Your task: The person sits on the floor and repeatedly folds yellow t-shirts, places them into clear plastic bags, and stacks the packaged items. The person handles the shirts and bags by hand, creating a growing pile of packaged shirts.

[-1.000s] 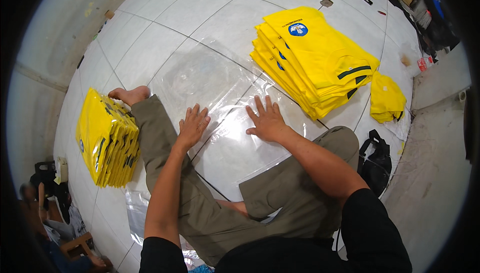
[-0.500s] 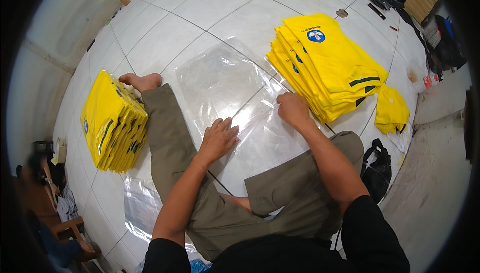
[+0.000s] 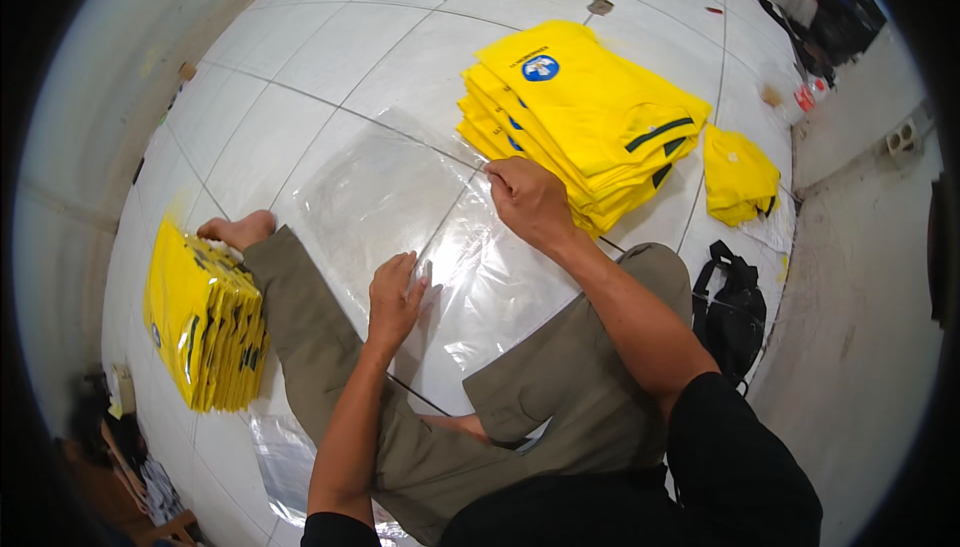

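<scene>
A large clear plastic bag [image 3: 350,182] lies flat on the tiles between my legs. My right hand [image 3: 528,205] is closed in a pinch at the bag's far right edge, close beside a stack of folded yellow shirts [image 3: 600,97]. The shirts carry a round blue emblem and dark green stripes. Lower on the bag, my left hand [image 3: 393,299] is turned on its side, fingers stretched and thumb apart, holding nothing. Beyond my left foot stands a pile of yellow shirts in clear bags [image 3: 205,327].
Right of the stack lies a crumpled yellow shirt [image 3: 740,177], with a black pouch bag [image 3: 730,302] nearer me. More clear plastic bags [image 3: 283,462] lie by my left leg. A wall with a socket [image 3: 902,139] bounds the right side.
My head view has shifted, so the shirts appear further left. My right hand has moved up along the bag's edge; my left hand has turned from palm-down onto its side.
</scene>
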{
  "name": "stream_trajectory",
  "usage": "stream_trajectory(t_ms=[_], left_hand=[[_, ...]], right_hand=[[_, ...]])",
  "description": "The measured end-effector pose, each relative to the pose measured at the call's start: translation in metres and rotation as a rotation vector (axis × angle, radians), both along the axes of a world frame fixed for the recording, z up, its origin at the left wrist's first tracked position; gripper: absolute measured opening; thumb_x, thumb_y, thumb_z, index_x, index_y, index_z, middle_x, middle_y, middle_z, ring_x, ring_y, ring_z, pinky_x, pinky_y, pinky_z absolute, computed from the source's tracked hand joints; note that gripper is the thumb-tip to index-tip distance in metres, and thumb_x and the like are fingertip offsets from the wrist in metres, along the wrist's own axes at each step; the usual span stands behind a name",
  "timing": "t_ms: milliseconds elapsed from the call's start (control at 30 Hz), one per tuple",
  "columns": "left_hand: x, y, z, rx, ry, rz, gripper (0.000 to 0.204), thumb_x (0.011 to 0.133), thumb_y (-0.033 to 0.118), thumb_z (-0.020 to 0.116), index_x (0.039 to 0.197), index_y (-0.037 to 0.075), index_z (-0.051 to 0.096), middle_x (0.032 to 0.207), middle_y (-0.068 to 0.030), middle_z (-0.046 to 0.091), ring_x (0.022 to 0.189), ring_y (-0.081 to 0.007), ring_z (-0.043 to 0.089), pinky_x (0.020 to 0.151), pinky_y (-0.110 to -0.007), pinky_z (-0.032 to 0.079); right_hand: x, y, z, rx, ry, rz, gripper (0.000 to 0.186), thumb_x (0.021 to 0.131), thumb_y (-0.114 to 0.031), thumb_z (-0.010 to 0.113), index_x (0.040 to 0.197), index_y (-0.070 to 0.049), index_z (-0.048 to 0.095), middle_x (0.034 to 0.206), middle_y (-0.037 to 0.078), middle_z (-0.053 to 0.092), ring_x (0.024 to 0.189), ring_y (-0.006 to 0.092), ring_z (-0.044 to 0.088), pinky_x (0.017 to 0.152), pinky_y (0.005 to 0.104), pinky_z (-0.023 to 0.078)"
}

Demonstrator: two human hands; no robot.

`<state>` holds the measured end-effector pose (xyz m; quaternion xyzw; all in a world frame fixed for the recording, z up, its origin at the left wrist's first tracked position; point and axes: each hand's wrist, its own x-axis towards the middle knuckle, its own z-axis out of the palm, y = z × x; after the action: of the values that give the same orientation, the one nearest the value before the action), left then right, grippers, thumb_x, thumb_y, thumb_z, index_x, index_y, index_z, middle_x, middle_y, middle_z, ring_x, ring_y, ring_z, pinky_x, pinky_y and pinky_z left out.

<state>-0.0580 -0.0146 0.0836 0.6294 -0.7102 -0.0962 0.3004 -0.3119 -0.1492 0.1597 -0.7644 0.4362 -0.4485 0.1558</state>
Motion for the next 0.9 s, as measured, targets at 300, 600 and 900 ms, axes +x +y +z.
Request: stream_trajectory(t_ms=[300, 600, 900], left_hand=[[-0.145, -0.112, 0.126, -0.299, 0.127, -0.378, 0.025, 0.086, 0.009, 0.075, 0.110, 0.002, 0.069, 0.109, -0.0157, 0.067, 0.104, -0.0339, 0.063, 0.090, -0.043, 0.051], [-0.217, -0.156, 0.132, 0.024, -0.307, -0.590, 0.038, 0.084, 0.023, 0.076, 0.114, 0.002, 0.064, 0.109, -0.0160, 0.067, 0.104, -0.0361, 0.065, 0.088, -0.045, 0.053], [-0.224, -0.165, 0.136, 0.036, -0.284, -0.586, 0.025, 0.089, 0.016, 0.064, 0.109, 0.000, 0.065, 0.100, -0.0191, 0.067, 0.094, -0.0388, 0.067, 0.083, -0.049, 0.054]], right_hand=[[0.008, 0.004, -0.075, 0.144, 0.491, 0.217, 0.024, 0.087, -0.014, 0.058, 0.105, -0.003, 0.069, 0.093, 0.016, 0.071, 0.089, 0.0328, 0.073, 0.069, 0.0463, 0.058], [0.029, 0.015, -0.083, 0.204, 0.063, 0.314, 0.031, 0.094, -0.013, 0.058, 0.124, -0.006, 0.056, 0.124, 0.015, 0.057, 0.123, 0.0278, 0.050, 0.108, 0.0435, 0.037], [0.035, 0.006, -0.092, 0.031, -0.054, 0.230, 0.016, 0.090, -0.010, 0.058, 0.103, -0.007, 0.066, 0.105, 0.013, 0.069, 0.105, 0.0325, 0.065, 0.089, 0.0450, 0.051]])
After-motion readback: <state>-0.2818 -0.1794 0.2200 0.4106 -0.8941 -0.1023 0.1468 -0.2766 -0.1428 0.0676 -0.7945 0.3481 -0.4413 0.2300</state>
